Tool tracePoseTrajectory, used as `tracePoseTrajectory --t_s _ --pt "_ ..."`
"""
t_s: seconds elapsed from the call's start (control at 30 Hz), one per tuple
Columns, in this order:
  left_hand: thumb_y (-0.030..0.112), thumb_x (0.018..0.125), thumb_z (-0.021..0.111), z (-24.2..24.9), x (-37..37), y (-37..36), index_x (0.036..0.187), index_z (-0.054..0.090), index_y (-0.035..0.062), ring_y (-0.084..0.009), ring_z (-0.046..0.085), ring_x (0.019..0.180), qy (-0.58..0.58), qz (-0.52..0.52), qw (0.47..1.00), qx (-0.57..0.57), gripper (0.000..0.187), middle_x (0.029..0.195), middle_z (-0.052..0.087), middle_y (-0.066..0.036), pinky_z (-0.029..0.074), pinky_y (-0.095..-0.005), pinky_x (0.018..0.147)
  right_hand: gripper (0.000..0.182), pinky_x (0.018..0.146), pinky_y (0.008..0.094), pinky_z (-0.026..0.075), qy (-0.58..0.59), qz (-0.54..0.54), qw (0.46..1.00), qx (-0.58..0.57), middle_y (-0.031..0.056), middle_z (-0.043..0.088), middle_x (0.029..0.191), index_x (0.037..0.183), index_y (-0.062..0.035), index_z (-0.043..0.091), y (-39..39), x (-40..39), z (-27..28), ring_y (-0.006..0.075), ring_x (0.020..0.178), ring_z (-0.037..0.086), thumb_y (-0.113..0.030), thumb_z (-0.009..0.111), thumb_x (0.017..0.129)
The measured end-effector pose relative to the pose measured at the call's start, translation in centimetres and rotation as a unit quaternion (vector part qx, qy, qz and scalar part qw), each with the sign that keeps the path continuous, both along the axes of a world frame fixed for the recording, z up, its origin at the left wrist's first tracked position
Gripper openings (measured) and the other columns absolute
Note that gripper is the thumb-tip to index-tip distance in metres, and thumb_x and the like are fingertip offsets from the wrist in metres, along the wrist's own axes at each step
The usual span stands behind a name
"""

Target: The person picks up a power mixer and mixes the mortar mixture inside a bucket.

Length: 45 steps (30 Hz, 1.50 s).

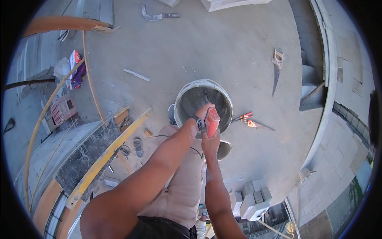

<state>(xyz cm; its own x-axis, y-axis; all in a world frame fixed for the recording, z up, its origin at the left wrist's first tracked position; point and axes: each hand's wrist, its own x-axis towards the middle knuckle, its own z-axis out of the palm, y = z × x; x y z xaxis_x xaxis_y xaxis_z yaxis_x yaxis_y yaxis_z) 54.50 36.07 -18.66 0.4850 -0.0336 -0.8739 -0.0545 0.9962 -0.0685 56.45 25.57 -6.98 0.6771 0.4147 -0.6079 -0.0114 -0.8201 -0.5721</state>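
Note:
Both hands hold a red power tool above a large bucket (181,89) of grey mix. My left hand (203,112), with a dark watch at its wrist, wraps round the upper part of the red tool (213,121). Closed round the tool's lower end is my right hand (211,141). The tool's far end points down into the bucket, where a thin shaft partly shows in the mix. A smaller bucket (225,149) stands beside the large one, close to my right wrist.
A handsaw (277,65) and red-handled tool (248,119) lie on the floor at the right. A yellow level (107,157) leans at the left, near a red crate (64,108). Grey blocks (252,199) are stacked at the lower right. A cable runs by my legs.

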Motion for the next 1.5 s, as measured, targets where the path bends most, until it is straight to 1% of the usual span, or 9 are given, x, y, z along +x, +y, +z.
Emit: tracePoseTrajectory --t_s 0.33,0.43,0.5,0.83,1.0,1.2,1.3,1.37,1.5 --pt "0.041 0.083 0.066 0.7 1.1 -1.5 0.07 0.057 0.0118 -0.0267 0.063 0.058 0.0 0.038 0.999 -0.014 0.033 0.063 0.06 -0.009 0.056 -0.0398 0.055 0.046 0.084 0.0476 0.049 0.077 0.051 0.995 -0.041 0.0248 0.065 0.105 0.121 -0.0017 0.054 -1.1 4.0 0.4 0.0435 0.099 0.063 -0.021 0.067 0.081" --pt "0.039 0.082 0.069 0.8 0.8 -2.2 0.077 0.058 0.0094 -0.0275 0.064 0.064 0.045 0.086 0.994 -0.055 0.032 0.07 0.062 -0.011 0.057 -0.0398 0.06 0.051 0.088 0.0468 0.048 0.107 0.07 0.991 -0.036 0.0246 0.063 0.111 0.126 -0.0027 0.052 -1.8 4.6 0.0 0.0429 0.104 0.061 -0.019 0.066 0.08" --pt "0.037 0.082 0.07 0.9 0.0 -2.7 0.087 0.057 0.006 -0.0292 0.064 0.071 0.073 0.193 0.976 -0.066 0.034 0.082 0.063 -0.015 0.057 -0.0397 0.067 0.057 0.092 0.0466 0.047 0.07 0.167 0.983 -0.019 0.0249 0.06 0.119 0.131 -0.004 0.049 -2.1 4.5 -0.2 0.0418 0.11 0.059 -0.017 0.065 0.079" --pt "0.041 0.083 0.067 0.5 -3.7 -2.3 0.096 0.056 0.0019 -0.0308 0.065 0.073 0.026 0.126 0.99 -0.059 0.043 0.088 0.062 -0.017 0.057 -0.0416 0.069 0.056 0.092 0.0459 0.047 0.097 0.18 0.978 -0.039 0.0241 0.06 0.118 0.13 -0.0029 0.05 -2.2 1.7 0.0 0.0414 0.11 0.059 -0.013 0.063 0.077" --pt "0.043 0.085 0.064 0.8 -3.8 -2.0 0.097 0.057 0.0009 -0.0309 0.066 0.074 0.05 0.163 0.984 -0.049 0.044 0.088 0.064 -0.018 0.057 -0.042 0.069 0.069 0.097 0.0454 0.045 0.123 0.157 0.979 -0.037 0.0238 0.057 0.127 0.138 -0.0018 0.042 -1.6 1.2 -0.3 0.04 0.117 0.056 -0.018 0.067 0.076" --pt "0.051 0.088 0.06 -1.1 -4.7 -0.1 0.099 0.058 -0.0013 -0.0298 0.068 0.079 -0.01 0.08 0.996 -0.045 0.053 0.091 0.066 -0.017 0.058 -0.042 0.07 0.07 0.097 0.0453 0.045 0.092 0.176 0.979 -0.051 0.0232 0.057 0.126 0.138 -0.0033 0.043 -0.1 0.7 -0.3 0.0393 0.117 0.056 -0.018 0.068 0.074" --pt "0.052 0.087 0.063 -3.4 -4.5 0.8 0.095 0.06 0.0009 -0.0274 0.067 0.075 -0.041 0.065 0.994 -0.083 0.052 0.086 0.067 -0.013 0.058 -0.0403 0.069 0.069 0.096 0.0449 0.045 0.113 0.153 0.98 -0.056 0.0231 0.058 0.125 0.137 -0.0047 0.043 0.1 0.8 0.1 0.0398 0.115 0.057 -0.016 0.068 0.074" --pt "0.046 0.086 0.068 -5.6 -3.7 1.3 0.085 0.061 0.006 -0.0237 0.066 0.07 0.03 0.007 0.99 -0.139 0.041 0.076 0.066 -0.008 0.057 -0.0386 0.065 0.067 0.095 0.0444 0.046 0.108 0.153 0.981 -0.051 0.023 0.059 0.123 0.136 -0.0046 0.044 -0.2 1.1 0.2 0.0397 0.114 0.058 -0.015 0.067 0.074" --pt "0.034 0.086 0.071 -8.6 -2.7 1.5 0.075 0.058 0.0103 -0.0209 0.064 0.065 -0.034 -0.07 0.985 -0.151 0.03 0.069 0.062 -0.004 0.056 -0.0372 0.062 0.061 0.092 0.0432 0.047 0.101 0.125 0.987 -0.027 0.0224 0.062 0.116 0.133 -0.0036 0.048 -0.8 1.1 0.0 0.04 0.109 0.061 -0.013 0.065 0.074"
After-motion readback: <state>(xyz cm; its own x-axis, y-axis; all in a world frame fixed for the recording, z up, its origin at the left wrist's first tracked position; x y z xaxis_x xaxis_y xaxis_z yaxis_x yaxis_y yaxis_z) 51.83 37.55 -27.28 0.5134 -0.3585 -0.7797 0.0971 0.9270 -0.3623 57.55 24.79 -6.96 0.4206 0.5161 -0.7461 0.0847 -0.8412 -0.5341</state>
